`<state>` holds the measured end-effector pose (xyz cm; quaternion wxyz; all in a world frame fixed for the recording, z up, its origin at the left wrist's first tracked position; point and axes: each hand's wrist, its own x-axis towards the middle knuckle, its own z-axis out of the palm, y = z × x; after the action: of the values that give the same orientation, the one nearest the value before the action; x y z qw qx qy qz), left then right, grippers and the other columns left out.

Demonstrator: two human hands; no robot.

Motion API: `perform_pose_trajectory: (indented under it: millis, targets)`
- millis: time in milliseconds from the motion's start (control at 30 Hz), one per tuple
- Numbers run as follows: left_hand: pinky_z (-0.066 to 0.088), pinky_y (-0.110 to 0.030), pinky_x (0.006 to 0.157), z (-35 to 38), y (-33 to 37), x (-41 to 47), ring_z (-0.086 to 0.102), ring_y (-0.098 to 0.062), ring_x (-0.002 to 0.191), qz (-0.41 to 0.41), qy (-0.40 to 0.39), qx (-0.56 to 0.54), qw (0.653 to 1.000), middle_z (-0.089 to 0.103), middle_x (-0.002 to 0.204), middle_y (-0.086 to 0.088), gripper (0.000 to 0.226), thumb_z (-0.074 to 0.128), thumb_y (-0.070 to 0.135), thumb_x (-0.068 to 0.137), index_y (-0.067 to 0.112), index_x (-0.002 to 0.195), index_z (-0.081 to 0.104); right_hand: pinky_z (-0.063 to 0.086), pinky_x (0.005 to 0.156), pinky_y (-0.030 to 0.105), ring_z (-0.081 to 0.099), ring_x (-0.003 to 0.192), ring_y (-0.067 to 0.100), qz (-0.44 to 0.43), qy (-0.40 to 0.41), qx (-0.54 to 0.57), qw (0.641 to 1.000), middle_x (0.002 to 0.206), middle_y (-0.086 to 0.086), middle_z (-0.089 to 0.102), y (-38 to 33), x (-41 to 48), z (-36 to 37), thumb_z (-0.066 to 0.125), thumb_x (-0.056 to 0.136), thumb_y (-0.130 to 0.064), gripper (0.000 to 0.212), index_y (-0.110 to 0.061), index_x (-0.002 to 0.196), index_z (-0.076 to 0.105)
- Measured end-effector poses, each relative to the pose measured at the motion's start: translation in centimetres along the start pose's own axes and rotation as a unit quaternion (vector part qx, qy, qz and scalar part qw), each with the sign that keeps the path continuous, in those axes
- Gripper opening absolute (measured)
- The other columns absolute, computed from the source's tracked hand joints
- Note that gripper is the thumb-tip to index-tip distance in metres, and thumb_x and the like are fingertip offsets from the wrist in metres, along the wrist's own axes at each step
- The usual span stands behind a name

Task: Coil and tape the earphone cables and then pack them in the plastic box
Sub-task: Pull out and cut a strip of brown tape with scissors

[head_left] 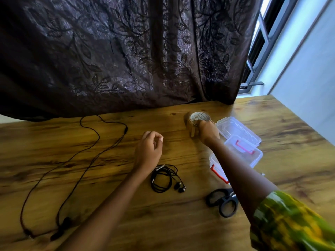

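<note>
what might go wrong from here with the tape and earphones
1. The coiled earphone lies loose with neither hand on it; it may spring open before taping.
2. The right hand grips the tape roll with its arm over the scissors and plastic box; drawing back could knock them.
3. The other earphone sprawls uncoiled, easy to snag.

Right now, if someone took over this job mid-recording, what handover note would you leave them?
Hands: right grip holds the tape roll; left grip is loosely curled and holds nothing.
Things: coiled earphones lie near the scissors; second earphone cable lies uncoiled at left; plastic box sits beside the right forearm.
Done: one coil; no tape visible on it.
Left: tape it, coil and tape the other, pack both.
</note>
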<state>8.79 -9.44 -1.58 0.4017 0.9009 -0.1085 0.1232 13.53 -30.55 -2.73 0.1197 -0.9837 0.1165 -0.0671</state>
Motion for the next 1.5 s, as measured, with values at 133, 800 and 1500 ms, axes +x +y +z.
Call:
perform_pose_trajectory:
  millis: [133, 800, 1500]
  targets:
    - [0.044, -0.016, 0.06, -0.2, 0.1, 0.3, 0.05, -0.002, 0.074, -0.007, -0.008, -0.007, 1.0, 0.052, 0.099, 0.009, 0.011, 0.052, 0.02, 0.093, 0.014, 0.094, 0.06, 0.051, 0.075, 0.038, 0.063, 0.09, 0.032, 0.025, 0.001, 0.044, 0.999, 0.097, 0.017, 0.066, -0.2, -0.2, -0.2, 0.051, 0.088, 0.001, 0.017, -0.002, 0.1, 0.063]
    - [0.052, -0.017, 0.073, -3.3, 7.2, 0.0, 0.066, -0.012, 0.095, -0.09, -0.256, -0.449, 0.851, 0.069, 0.107, -0.007, 0.036, 0.058, -0.007, 0.082, 0.017, 0.109, 0.058, 0.054, 0.079, 0.038, 0.066, 0.082, 0.018, 0.044, 0.023, 0.648, 0.76, 0.082, 0.002, 0.072, -3.7, -12.9, -7.5, 0.065, 0.081, -0.004, 0.017, -0.018, 0.09, 0.068]
    - [0.052, -0.02, 0.08, -4.3, 9.1, -3.2, 0.064, -0.011, 0.096, -0.057, -0.234, -0.395, 0.887, 0.067, 0.109, -0.005, 0.045, 0.056, -0.01, 0.084, 0.006, 0.126, 0.05, 0.04, 0.086, 0.012, 0.055, 0.101, 0.015, -0.171, 0.2, 0.276, 0.924, 0.103, -0.003, 0.062, -2.8, -15.4, -10.7, 0.071, 0.078, -0.014, 0.016, -0.011, 0.094, 0.07]
